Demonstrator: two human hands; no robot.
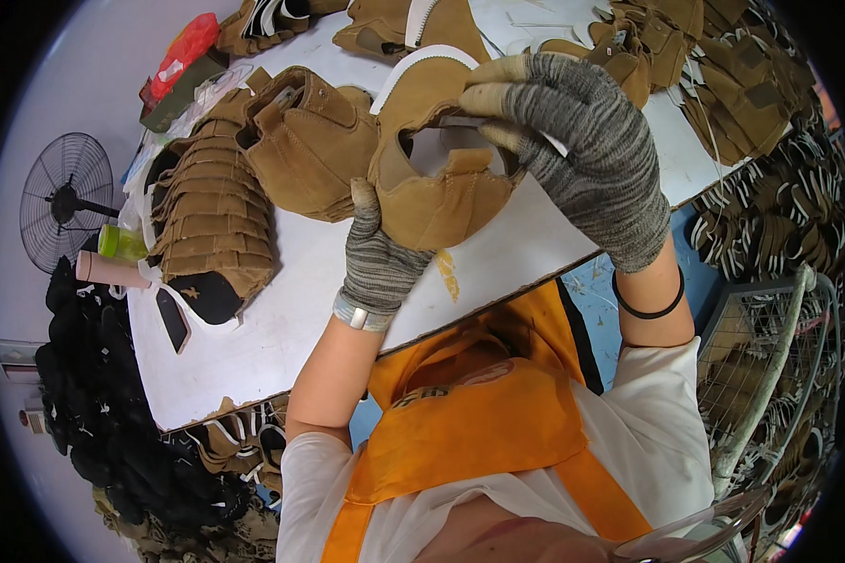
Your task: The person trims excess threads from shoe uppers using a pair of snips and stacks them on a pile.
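Note:
A brown suede-like shoe upper (446, 211) with a white curved edge at its far end is held just above the white table, its opening facing up. My left hand (383, 258), in a grey striped knit glove, grips its near left side, the thumb lying along the outside. On the far right rim my right hand (582, 141), gloved alike, closes its fingers at the edge of the opening. Just left of it sits another brown upper (310, 145). Beside that lies a long nested row of brown uppers (218, 202).
The white table (225, 375) bears more brown pieces (737, 89) at far right. A dark phone-like slab (172, 321), a pink cylinder (113, 270) and a green jar (122, 244) are at left, near a fan (64, 202). A wire cart (770, 347) stands right.

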